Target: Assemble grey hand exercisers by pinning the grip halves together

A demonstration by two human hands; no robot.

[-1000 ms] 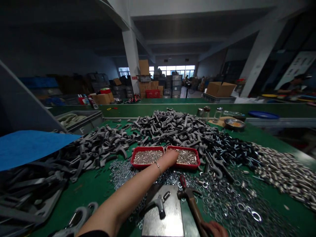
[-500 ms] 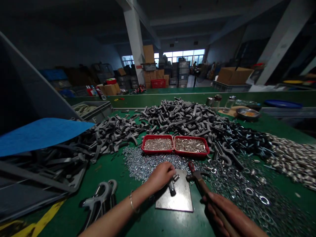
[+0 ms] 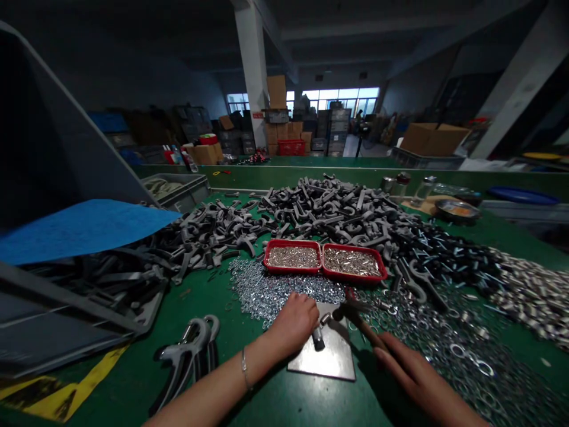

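My left hand [image 3: 297,323] is closed round a grey-and-black handle part [image 3: 318,339], its dark end resting over a flat metal plate [image 3: 331,363]. A small metal cylinder [image 3: 326,319] shows beside the fingers, at the part's upper end. In my right hand [image 3: 406,363] is a hammer [image 3: 368,333], held by its wooden handle. The hammer's head, blurred, hangs at the plate's upper right corner, close to the cylinder. Fingers of the left hand hide most of the part.
Two red trays [image 3: 320,267] of small metal pins stand behind a heap of nuts [image 3: 262,293]. Grey handle parts [image 3: 329,207] are piled beyond. Loose washers [image 3: 457,350] spread at right. Finished-looking clamps [image 3: 195,350] lie at left, near a grey crate [image 3: 146,320].
The hammer's head has swung left, from beside the plate to over its corner, near the cylinder. My left hand has turned knuckles-up over the part. The whole view has shifted slightly.
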